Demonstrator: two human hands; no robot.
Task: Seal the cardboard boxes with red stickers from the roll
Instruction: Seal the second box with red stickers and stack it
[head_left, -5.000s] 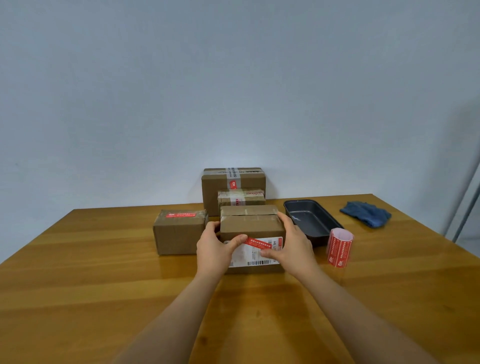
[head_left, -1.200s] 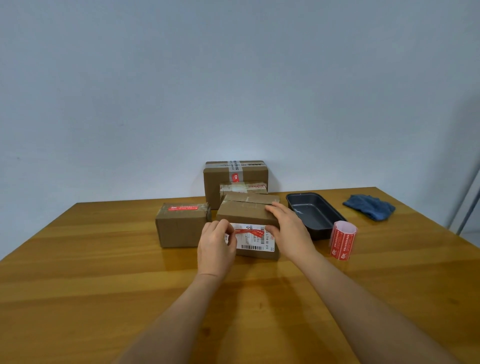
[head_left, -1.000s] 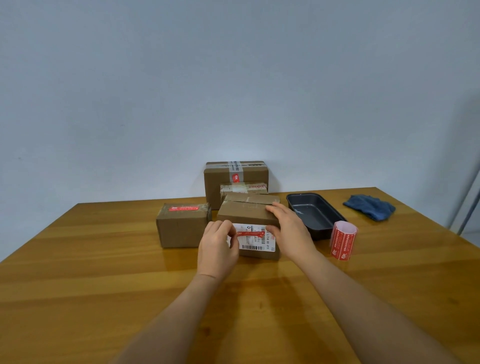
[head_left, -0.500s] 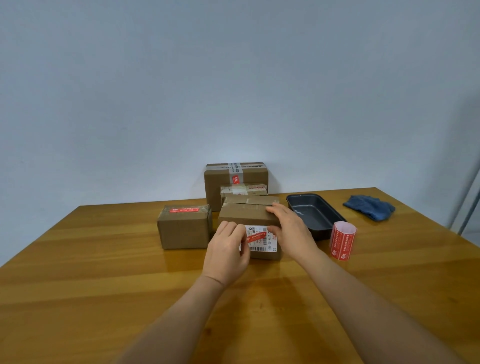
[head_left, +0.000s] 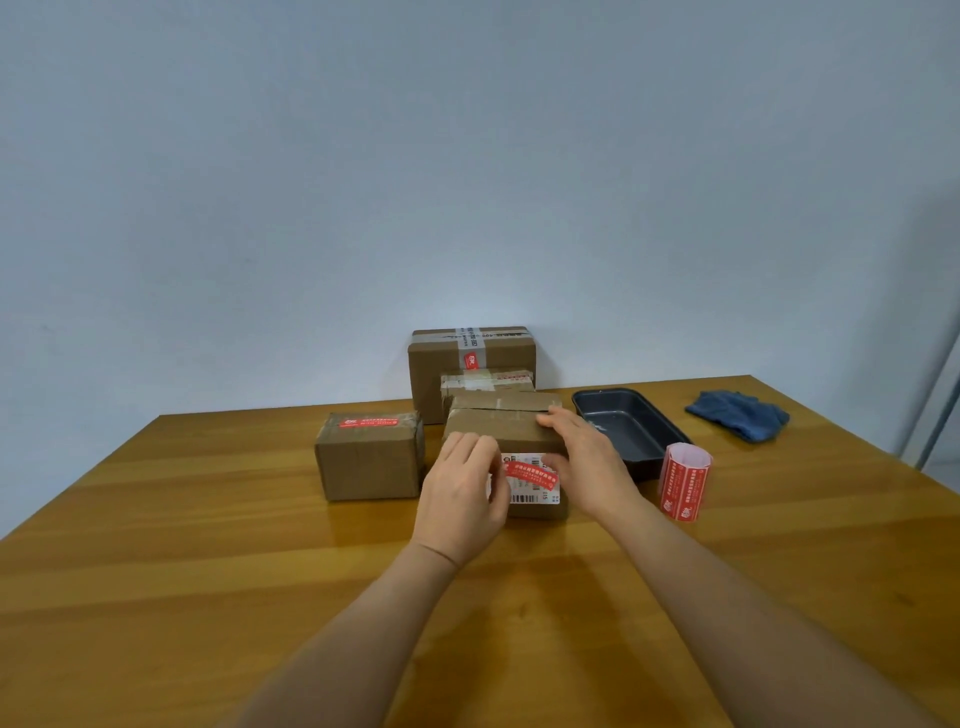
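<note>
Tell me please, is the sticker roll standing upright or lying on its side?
Upright: the sticker roll stands on end on the table, its open top facing up.

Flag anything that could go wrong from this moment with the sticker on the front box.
1. The red sticker lies slanted across the white shipping label on the near box, so it may cover printed text and perhaps not bridge any flap seam.
2. The left hand hides the sticker's left end, so a loose or creased end there could go unnoticed.
3. The sticker roll stands upright near the right hand; a withdrawing forearm could topple it.
</note>
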